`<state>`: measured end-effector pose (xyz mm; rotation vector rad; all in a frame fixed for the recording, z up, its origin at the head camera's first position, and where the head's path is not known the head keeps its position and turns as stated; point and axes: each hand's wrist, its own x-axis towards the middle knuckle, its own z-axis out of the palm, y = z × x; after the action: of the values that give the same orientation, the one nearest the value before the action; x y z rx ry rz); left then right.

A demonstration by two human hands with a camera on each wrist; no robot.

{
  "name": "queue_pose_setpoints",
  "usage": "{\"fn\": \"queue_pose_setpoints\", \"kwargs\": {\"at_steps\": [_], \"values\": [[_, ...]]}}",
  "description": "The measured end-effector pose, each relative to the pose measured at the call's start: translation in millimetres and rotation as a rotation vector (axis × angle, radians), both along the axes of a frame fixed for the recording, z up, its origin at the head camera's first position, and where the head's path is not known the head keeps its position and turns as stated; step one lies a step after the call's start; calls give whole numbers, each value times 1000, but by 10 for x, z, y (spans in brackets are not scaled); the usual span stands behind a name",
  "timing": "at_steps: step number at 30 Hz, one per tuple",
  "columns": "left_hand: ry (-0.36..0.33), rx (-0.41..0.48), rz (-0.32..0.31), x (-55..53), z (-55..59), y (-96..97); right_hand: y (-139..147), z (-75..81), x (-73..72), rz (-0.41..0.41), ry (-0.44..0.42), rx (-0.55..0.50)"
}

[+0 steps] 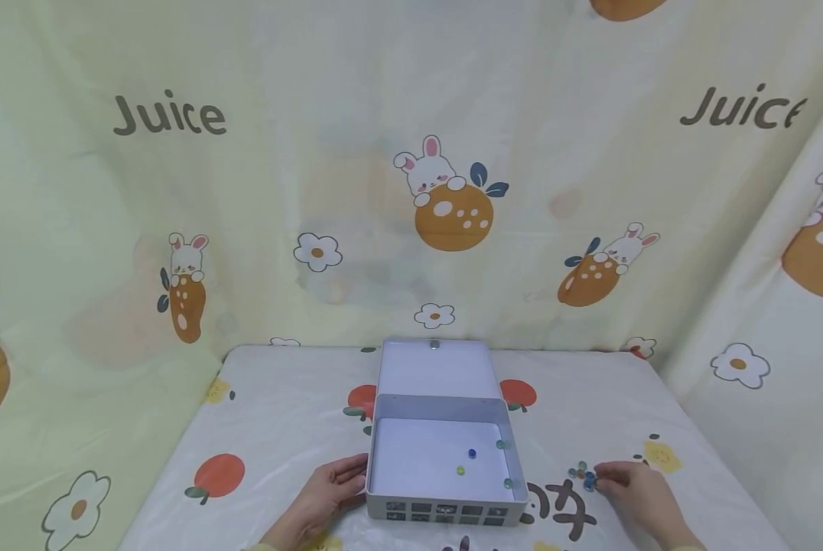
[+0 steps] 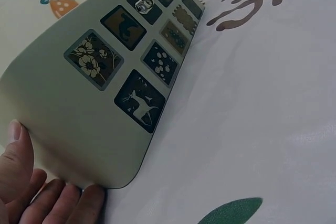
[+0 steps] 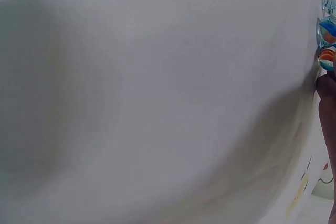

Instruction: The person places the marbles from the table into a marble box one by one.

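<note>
A shallow rectangular box (image 1: 446, 506), its lid (image 1: 435, 369) laid open to the back, stands in front of me. Inside lie a blue marble (image 1: 472, 454), a yellow-green marble (image 1: 460, 470) and two pale green ones along the right wall. My left hand (image 1: 325, 490) rests against the box's left side, its fingertips at the lower corner in the left wrist view. To the right of the box, my right hand (image 1: 642, 493) pinches a glass marble (image 3: 326, 59) with orange and blue swirls, at the edge of a small cluster of marbles (image 1: 581, 471).
A white tablecloth (image 1: 281, 413) with fruit prints and dark lettering covers the table. Behind it hangs a patterned curtain (image 1: 356, 191), with another stretch at the right. Square picture panels (image 2: 123, 27) decorate the box's front. A small metal clasp (image 1: 435, 344) sits on the lid's far edge.
</note>
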<state>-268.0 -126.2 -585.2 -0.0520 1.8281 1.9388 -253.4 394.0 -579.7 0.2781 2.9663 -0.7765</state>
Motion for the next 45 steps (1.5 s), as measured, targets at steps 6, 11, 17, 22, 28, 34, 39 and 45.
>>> {"fn": "queue_pose_setpoints", "kwargs": {"at_steps": [6,11,17,22,28,34,39,45], "values": [[1,-7,11,-2,7,-6,-44,30,0,-12,-24,0],[4,-10,11,-2,-3,-24,-39,115,40,5,38,-13],[13,-26,18,-9,2,-66,-104,351,14,9,160,-272],[24,-26,17,-6,14,-93,-464,648,-109,-3,108,-586],[28,-24,16,-9,-5,-67,-1090,892,-309,117,107,-613],[29,-9,15,-17,-62,-23,-1476,940,-494,268,101,-559],[24,1,15,-31,-93,-7,-1662,887,-573,351,78,-522],[16,11,12,-39,-95,-10,-1793,874,-615,365,89,-505]]}}
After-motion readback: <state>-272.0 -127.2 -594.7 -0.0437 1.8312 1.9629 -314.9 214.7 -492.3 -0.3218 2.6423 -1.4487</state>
